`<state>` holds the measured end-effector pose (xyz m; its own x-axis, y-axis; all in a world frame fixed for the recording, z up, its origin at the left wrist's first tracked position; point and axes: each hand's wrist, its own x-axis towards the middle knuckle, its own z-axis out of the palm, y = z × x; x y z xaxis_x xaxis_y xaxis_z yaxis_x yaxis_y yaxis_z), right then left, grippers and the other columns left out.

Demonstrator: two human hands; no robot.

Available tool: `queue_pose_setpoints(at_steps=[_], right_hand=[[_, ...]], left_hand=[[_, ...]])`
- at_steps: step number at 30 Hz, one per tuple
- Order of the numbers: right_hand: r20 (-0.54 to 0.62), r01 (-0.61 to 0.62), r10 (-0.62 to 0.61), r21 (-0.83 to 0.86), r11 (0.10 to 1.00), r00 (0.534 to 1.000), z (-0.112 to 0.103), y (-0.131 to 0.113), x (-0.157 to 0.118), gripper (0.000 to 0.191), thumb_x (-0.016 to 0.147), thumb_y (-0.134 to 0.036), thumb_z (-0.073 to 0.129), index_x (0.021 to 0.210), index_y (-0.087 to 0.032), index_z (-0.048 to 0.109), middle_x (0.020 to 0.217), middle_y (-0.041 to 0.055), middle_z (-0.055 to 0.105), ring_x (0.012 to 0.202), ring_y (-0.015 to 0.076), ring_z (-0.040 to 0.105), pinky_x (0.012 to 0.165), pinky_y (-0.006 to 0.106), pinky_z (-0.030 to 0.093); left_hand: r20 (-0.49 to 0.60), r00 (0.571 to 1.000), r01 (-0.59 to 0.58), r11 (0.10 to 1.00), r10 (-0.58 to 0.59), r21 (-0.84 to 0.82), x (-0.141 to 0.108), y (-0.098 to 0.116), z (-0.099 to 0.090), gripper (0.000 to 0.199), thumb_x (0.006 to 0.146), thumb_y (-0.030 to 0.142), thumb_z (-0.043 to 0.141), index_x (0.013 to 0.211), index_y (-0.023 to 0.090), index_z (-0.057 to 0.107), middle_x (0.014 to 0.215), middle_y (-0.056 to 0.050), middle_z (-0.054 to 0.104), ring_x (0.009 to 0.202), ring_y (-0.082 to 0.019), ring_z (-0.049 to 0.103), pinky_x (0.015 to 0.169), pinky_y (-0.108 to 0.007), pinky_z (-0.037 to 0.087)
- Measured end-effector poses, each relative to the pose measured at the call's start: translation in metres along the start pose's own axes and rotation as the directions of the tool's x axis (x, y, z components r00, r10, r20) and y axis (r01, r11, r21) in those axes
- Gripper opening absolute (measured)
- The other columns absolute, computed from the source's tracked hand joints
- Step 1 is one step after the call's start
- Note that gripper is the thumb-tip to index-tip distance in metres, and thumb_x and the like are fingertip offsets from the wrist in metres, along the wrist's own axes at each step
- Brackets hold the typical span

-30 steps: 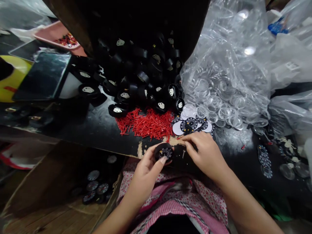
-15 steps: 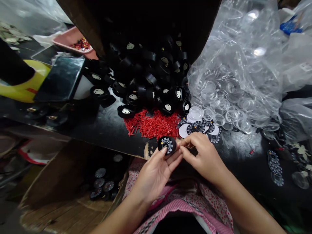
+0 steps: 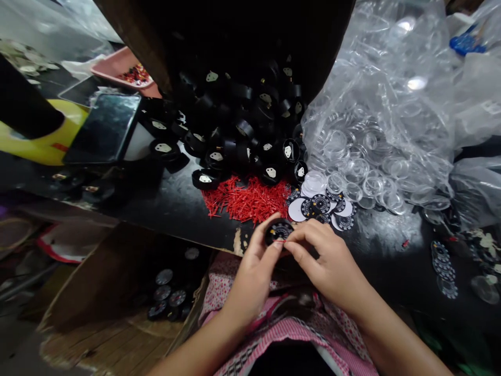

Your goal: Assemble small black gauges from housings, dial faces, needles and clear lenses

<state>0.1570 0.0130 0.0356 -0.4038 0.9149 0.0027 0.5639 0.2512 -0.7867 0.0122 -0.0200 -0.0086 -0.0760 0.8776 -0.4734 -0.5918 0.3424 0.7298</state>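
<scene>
Now cradles a case (image 3: 269, 236) in the left hand (image 3: 248, 279)'s grip at the worktop (image 3: 188, 211)'s front edge and, pinching a red pin (image 3: 279, 241) in the right hand (image 3: 326, 250), has moved in from beside to over the dial (image 3: 282, 230), bringing the parts close together.

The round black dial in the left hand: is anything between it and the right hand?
Nothing visible blocks the right hand: its fingers pinch a thin red piece at the lower edge of the round black dial. The thumb of the left hand lies beside that piece; I can't tell whether it touches the dial.
</scene>
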Motion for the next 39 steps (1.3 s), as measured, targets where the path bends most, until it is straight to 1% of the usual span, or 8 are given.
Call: queue_pose_setpoints(at_steps=[8, 18, 25, 27, 30, 33, 36, 39], right_hand=[[-0.002, -0.007, 0.007, -0.132, 0.991, 1.000, 0.001, 0.000, 0.001, 0.012, 0.095, -0.021, 0.053, 0.085, -0.020, 0.059, 0.085, 0.0012, 0.062, 0.082, 0.0187, 0.055, 0.078, 0.036, 0.034], [-0.025, -0.004, 0.004, 0.001, 1.000, 1.000, 0.003, -0.005, -0.007, 0.015, 0.094, -0.018, 0.053, 0.079, -0.021, 0.055, 0.083, 0.0014, 0.062, 0.083, 0.0183, 0.055, 0.076, 0.034, 0.038], [-0.089, -0.005, 0.000, -0.048, 0.999, 0.996, 0.012, -0.005, -0.012, 0.020, 0.095, -0.018, 0.053, 0.075, -0.020, 0.051, 0.073, -0.0007, 0.058, 0.073, 0.0162, 0.052, 0.070, 0.031, 0.036], [-0.077, -0.028, 0.022, -0.079, 0.997, 0.997, 0.012, -0.004, -0.011, 0.024, 0.093, -0.018, 0.055, 0.070, -0.020, 0.049, 0.069, -0.0014, 0.056, 0.068, 0.0150, 0.051, 0.065, 0.030, 0.034], [-0.037, -0.015, 0.012, -0.106, 0.994, 0.999, 0.008, -0.002, -0.005, 0.030, 0.089, -0.018, 0.059, 0.062, -0.019, 0.045, 0.063, -0.0026, 0.054, 0.062, 0.0134, 0.049, 0.063, 0.029, 0.032], [-0.037, 0.101, -0.108, -0.154, 0.983, 0.994, 0.004, 0.002, 0.000, 0.011, 0.090, -0.017, 0.059, 0.079, -0.018, 0.059, 0.075, 0.0000, 0.062, 0.071, 0.0152, 0.054, 0.070, 0.031, 0.034], [-0.022, 0.204, -0.222, -0.314, 0.927, 0.975, 0.003, 0.006, 0.004, 0.009, 0.092, -0.016, 0.055, 0.097, -0.015, 0.063, 0.089, 0.0046, 0.066, 0.083, 0.0194, 0.058, 0.077, 0.034, 0.034], [0.006, 0.264, -0.291, -0.439, 0.859, 0.957, 0.005, 0.007, 0.006, 0.011, 0.092, -0.016, 0.052, 0.088, -0.015, 0.062, 0.083, 0.0056, 0.065, 0.081, 0.0210, 0.056, 0.076, 0.036, 0.033]], left_hand=[[0.106, 0.990, -0.118, 0.969, 0.097, 0.215, -0.001, -0.003, 0.000, 0.024, 0.088, 0.029, 0.067, 0.112, 0.027, 0.067, 0.119, -0.002, 0.069, 0.118, -0.024, 0.060, 0.103, -0.034, 0.046], [0.077, 0.981, -0.191, 0.938, 0.177, 0.290, -0.011, 0.008, 0.003, 0.018, 0.084, 0.023, 0.070, 0.102, 0.024, 0.069, 0.109, -0.003, 0.073, 0.108, -0.023, 0.066, 0.096, -0.030, 0.050], [0.116, 0.933, -0.347, 0.767, 0.340, 0.540, -0.013, 0.009, -0.004, 0.029, 0.080, 0.015, 0.067, 0.107, 0.024, 0.069, 0.105, -0.001, 0.073, 0.102, -0.022, 0.069, 0.094, -0.033, 0.053], [0.146, 0.942, -0.330, 0.759, 0.302, 0.561, -0.010, 0.009, -0.007, 0.029, 0.082, 0.016, 0.065, 0.110, 0.025, 0.068, 0.108, -0.001, 0.073, 0.102, -0.021, 0.069, 0.094, -0.034, 0.053], [0.153, 0.984, -0.154, 0.887, 0.096, 0.436, -0.004, 0.009, -0.008, 0.024, 0.088, 0.025, 0.062, 0.112, 0.024, 0.066, 0.116, -0.004, 0.071, 0.107, -0.022, 0.067, 0.095, -0.034, 0.053], [0.191, 0.979, 0.024, 0.971, -0.071, 0.236, 0.000, 0.009, -0.009, 0.030, 0.090, 0.029, 0.063, 0.120, 0.028, 0.063, 0.128, -0.003, 0.067, 0.119, -0.023, 0.062, 0.101, -0.034, 0.050], [0.190, 0.978, 0.042, 0.974, -0.085, 0.221, 0.000, 0.010, -0.011, 0.038, 0.087, 0.027, 0.067, 0.125, 0.032, 0.063, 0.134, 0.001, 0.064, 0.129, -0.021, 0.055, 0.110, -0.032, 0.042], [0.109, 0.991, 0.048, 0.956, -0.083, 0.290, -0.003, 0.008, -0.013, 0.036, 0.086, 0.033, 0.070, 0.122, 0.034, 0.067, 0.137, 0.003, 0.062, 0.138, -0.021, 0.045, 0.116, -0.030, 0.033]])
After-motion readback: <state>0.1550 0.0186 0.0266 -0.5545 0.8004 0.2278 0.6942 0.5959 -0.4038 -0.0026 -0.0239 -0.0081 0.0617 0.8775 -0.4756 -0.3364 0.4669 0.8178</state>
